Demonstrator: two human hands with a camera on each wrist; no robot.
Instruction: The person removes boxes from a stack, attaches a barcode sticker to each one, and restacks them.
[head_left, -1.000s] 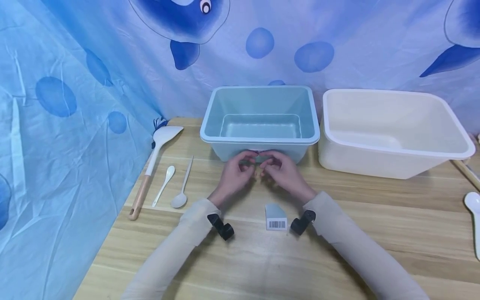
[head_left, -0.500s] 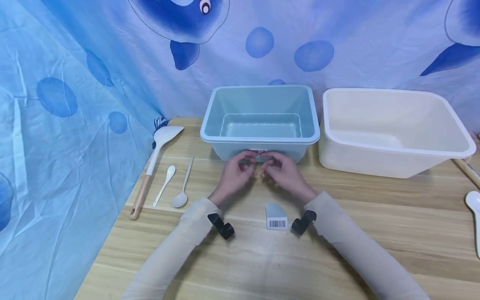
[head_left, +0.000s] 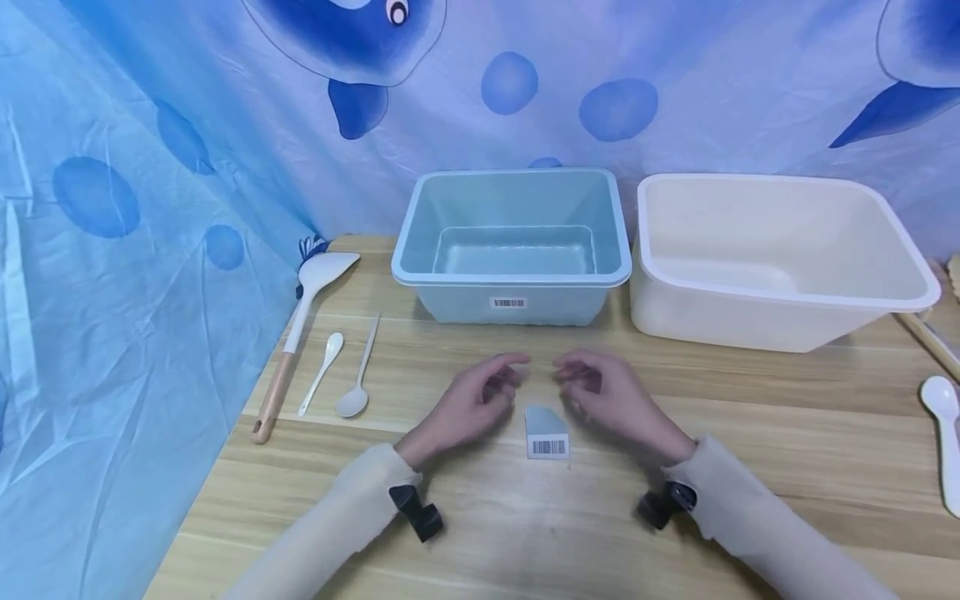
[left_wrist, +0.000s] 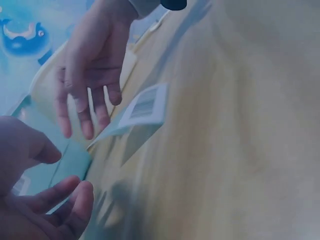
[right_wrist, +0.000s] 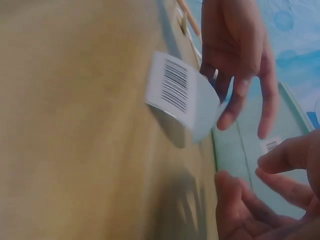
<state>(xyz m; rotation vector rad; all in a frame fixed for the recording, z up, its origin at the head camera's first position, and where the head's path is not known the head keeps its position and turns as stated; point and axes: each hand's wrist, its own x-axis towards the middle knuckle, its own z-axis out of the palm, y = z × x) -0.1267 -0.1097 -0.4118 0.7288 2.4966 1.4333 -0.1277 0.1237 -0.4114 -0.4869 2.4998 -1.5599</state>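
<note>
A blue cloth printed with whales and round spots hangs behind and to the left of a light wooden table [head_left: 750,433]. On the table, between the two hands, lies a small white paper label with a barcode [head_left: 547,432]; its long axis runs from the person toward the far tubs, the barcode end nearest the person and the plain end, curled a little upward, pointing away. The left hand [head_left: 468,404] hovers just left of the label, fingers loosely curved and holding nothing. The right hand [head_left: 611,400] hovers just right of it, fingers likewise relaxed and empty. Neither hand touches the label. Beyond them stands a pale blue rectangular plastic tub [head_left: 513,279] with a small barcode sticker [head_left: 507,302] on its near wall, and just beside it on the right a cream rectangular plastic tub [head_left: 780,317]. To the left lie a white spatula with a wooden handle [head_left: 300,333], a small white spoon [head_left: 321,384] and a grey spoon [head_left: 357,379].
</note>
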